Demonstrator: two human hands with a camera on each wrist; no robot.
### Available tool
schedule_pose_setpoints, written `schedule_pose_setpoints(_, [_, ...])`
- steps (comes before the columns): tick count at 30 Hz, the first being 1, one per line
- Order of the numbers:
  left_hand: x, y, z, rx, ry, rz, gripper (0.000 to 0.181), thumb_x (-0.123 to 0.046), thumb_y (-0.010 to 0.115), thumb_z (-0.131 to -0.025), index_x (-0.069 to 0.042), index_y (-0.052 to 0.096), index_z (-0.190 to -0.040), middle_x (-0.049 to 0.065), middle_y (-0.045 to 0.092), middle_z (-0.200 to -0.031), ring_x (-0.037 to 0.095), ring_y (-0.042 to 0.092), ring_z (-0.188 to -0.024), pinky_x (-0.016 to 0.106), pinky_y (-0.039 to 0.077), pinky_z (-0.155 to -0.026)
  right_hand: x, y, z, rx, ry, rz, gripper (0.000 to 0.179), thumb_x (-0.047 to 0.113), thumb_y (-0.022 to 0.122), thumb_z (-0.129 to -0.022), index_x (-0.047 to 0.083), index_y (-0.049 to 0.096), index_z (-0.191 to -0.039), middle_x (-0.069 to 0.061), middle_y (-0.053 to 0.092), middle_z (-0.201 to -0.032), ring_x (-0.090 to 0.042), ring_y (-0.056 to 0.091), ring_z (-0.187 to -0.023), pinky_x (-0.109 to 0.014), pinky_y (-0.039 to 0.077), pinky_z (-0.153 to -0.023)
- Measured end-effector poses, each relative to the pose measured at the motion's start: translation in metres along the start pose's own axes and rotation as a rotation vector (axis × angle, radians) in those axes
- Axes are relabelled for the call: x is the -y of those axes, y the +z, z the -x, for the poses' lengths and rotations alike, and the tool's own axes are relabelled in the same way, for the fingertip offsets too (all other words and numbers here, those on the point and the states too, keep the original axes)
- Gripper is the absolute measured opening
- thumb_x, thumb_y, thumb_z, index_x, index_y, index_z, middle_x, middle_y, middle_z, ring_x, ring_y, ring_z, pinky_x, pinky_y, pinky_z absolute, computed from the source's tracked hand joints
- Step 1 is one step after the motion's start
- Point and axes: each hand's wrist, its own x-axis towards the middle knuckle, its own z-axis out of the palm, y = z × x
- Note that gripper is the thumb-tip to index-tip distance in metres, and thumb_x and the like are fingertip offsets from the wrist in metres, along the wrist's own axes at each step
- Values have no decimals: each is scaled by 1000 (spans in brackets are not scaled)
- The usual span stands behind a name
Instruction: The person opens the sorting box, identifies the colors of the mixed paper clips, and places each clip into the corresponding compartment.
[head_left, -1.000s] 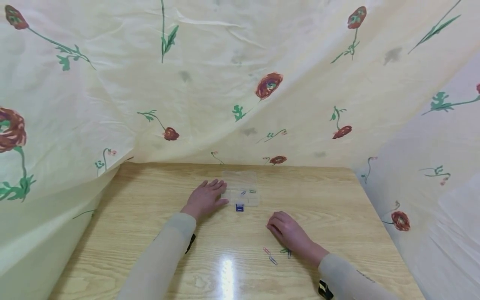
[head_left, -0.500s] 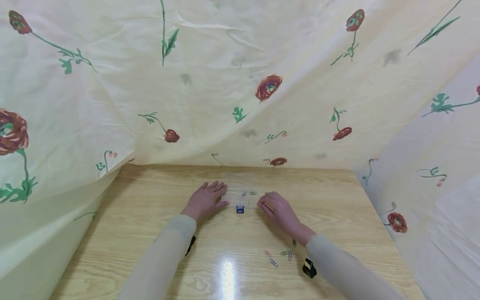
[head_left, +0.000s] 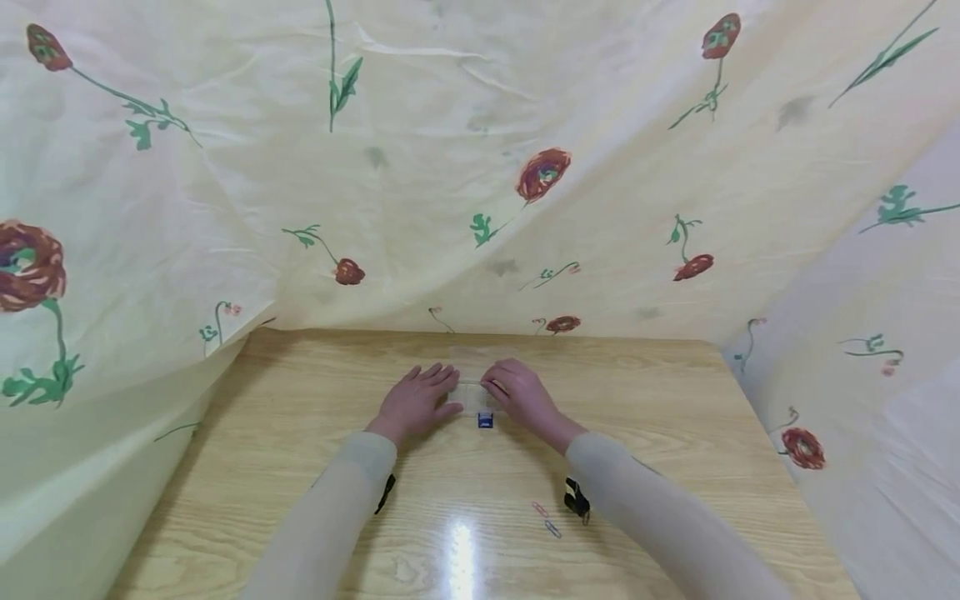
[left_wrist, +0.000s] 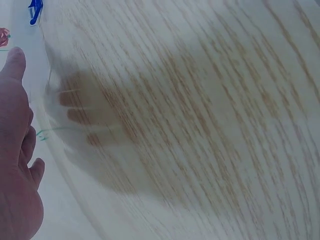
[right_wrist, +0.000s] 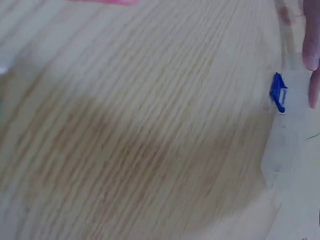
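A clear plastic divided box (head_left: 462, 402) lies near the table's far edge, its lid (head_left: 463, 357) folded back. Its blue latch (head_left: 485, 421) faces the person. The left hand (head_left: 415, 403) lies flat with fingers spread, fingertips and thumb at the box's left edge; its thumb points up at the left of the left wrist view. Over the compartments the right hand (head_left: 522, 395) pinches what looks like a paper clip, mostly hidden by the fingers. A pink paper clip (head_left: 540, 509) and a blue paper clip (head_left: 552, 529) lie on the near table.
The wooden table (head_left: 300, 367) is bounded by a floral cloth (head_left: 420, 167) at the back and sides. A black wrist device (head_left: 576, 498) under the right sleeve overlaps where other paper clips lay. Light glares on the near table.
From near the loose paper clips, the right hand has moved forward and left, first to the box's right side, then over its compartments. The left hand has stayed at the box.
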Motion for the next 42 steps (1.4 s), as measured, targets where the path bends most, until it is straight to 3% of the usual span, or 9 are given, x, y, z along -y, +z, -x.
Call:
schedule_pose_setpoints(11, [-3, 3, -1, -14, 10, 0, 71, -59, 47, -110, -17, 38, -167, 0, 37, -172, 23, 29, -161, 48, 21, -134, -5, 7, -3, 124, 91, 7, 6, 11, 76, -101, 6, 80, -103, -5, 78, -102, -23, 71, -102, -40, 61, -96])
schedule_pose_setpoints(18, [-3, 4, -1, -10, 6, -16, 72, -61, 44, -110, -18, 36, -168, 0, 34, -173, 23, 28, -162, 48, 21, -134, -4, -1, 4, 136, 151, -68, 14, 11, 77, -99, 4, 80, -111, -10, 79, -111, -30, 72, -110, -47, 60, -103])
schedule_pose_setpoints(31, [3, -2, -1, -24, 2, 4, 73, -60, 44, -111, -16, 35, -168, 1, 32, -174, 24, 26, -162, 50, 17, -134, 14, -34, 57, 155, 283, -181, 38, 23, 84, -93, 3, 76, -125, -15, 73, -131, -40, 65, -128, -61, 50, -113])
schedule_pose_setpoints(42, [1, 2, 1, -13, 2, 26, 74, -60, 45, -111, -16, 34, -169, 1, 31, -174, 23, 25, -163, 49, 15, -135, 32, -51, 100, 202, 360, -156, 46, 29, 86, -92, 6, 74, -130, -14, 70, -138, -42, 59, -136, -62, 46, -116])
